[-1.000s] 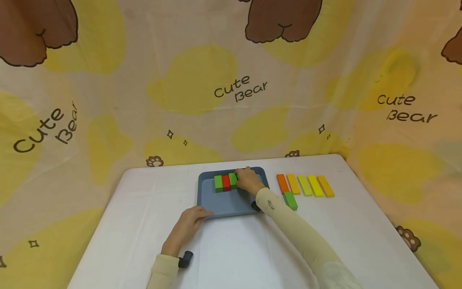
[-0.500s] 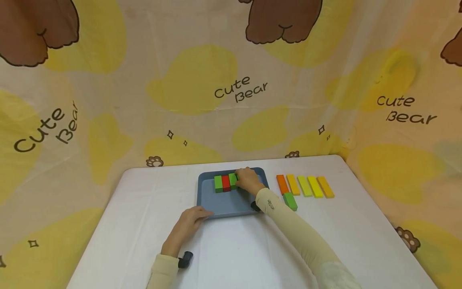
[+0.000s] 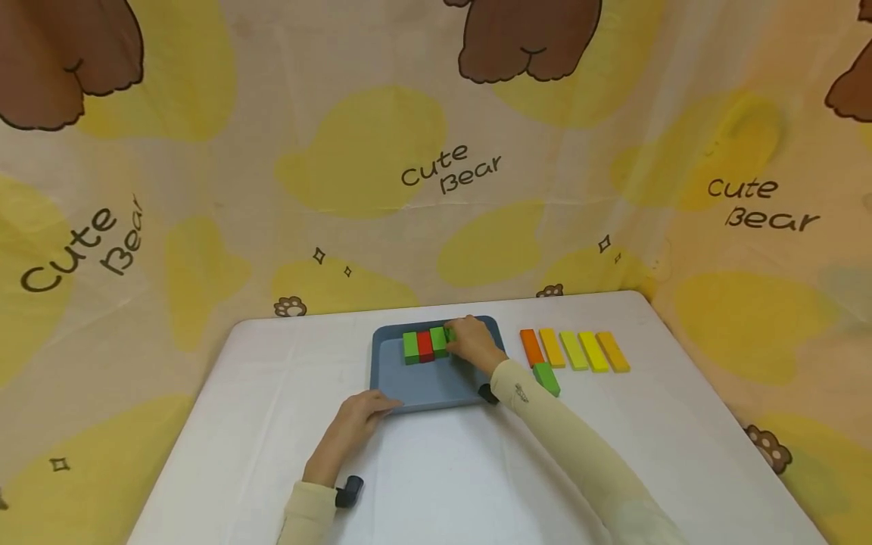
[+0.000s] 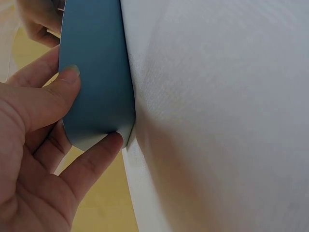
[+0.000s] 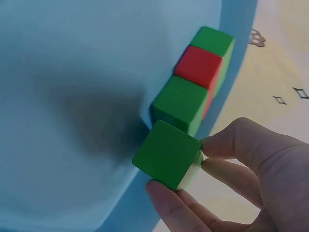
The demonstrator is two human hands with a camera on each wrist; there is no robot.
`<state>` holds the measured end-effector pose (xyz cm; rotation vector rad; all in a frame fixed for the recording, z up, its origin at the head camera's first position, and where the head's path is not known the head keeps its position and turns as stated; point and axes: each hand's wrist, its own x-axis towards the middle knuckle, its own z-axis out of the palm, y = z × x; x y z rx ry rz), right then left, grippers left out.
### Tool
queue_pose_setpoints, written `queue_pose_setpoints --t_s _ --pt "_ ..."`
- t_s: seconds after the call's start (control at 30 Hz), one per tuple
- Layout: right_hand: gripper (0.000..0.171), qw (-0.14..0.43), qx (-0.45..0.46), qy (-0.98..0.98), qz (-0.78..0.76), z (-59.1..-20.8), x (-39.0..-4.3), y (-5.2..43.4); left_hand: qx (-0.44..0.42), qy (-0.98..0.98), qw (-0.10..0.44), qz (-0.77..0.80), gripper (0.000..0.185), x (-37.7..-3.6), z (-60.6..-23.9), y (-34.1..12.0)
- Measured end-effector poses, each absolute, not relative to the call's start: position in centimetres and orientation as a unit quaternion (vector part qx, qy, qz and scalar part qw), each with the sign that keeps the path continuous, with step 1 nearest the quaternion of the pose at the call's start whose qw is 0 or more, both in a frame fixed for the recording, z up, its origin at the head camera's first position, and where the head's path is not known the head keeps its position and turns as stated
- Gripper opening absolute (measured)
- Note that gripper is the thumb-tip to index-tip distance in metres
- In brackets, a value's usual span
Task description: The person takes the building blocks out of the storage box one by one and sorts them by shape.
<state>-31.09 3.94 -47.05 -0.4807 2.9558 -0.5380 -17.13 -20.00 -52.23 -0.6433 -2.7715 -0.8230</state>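
In the head view, a green block (image 3: 411,348), a red block (image 3: 425,346) and another green block (image 3: 439,342) form a row in the blue-grey tray (image 3: 422,387). At the row's right end my right hand (image 3: 473,345) pinches one more green block (image 5: 167,153). The right wrist view has that block turned a little from the row, right by its neighbour; whether they touch I cannot tell. My left hand (image 3: 357,416) holds the tray's near left corner, thumb (image 4: 67,89) on its outer wall and a finger at the corner's lower edge.
Right of the tray, an orange block (image 3: 531,348), several yellowish blocks (image 3: 574,350) and a green block (image 3: 546,379) lie on the white table (image 3: 436,477). A printed cloth (image 3: 354,189) hangs behind and at both sides.
My right wrist and forearm have shifted slightly right, and more green shows at the fingertips. The left hand still holds the tray corner; the row of blocks stays in place.
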Motion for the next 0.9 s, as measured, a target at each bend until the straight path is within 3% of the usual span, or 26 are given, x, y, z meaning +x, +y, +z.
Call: queue_pose_setpoints --t_s 0.47,0.9 --pt "0.047 0.009 -0.163 0.959 -0.231 -44.5 -29.4 8.0 -0.208 -0.933 0.092 -0.278 0.023 -17.6 -52.3 -20.1" --pt "0.049 -0.014 -0.110 0.962 -0.250 -45.9 -26.6 17.0 -0.197 -0.934 0.078 -0.286 0.025 -17.3 -52.4 -20.2"
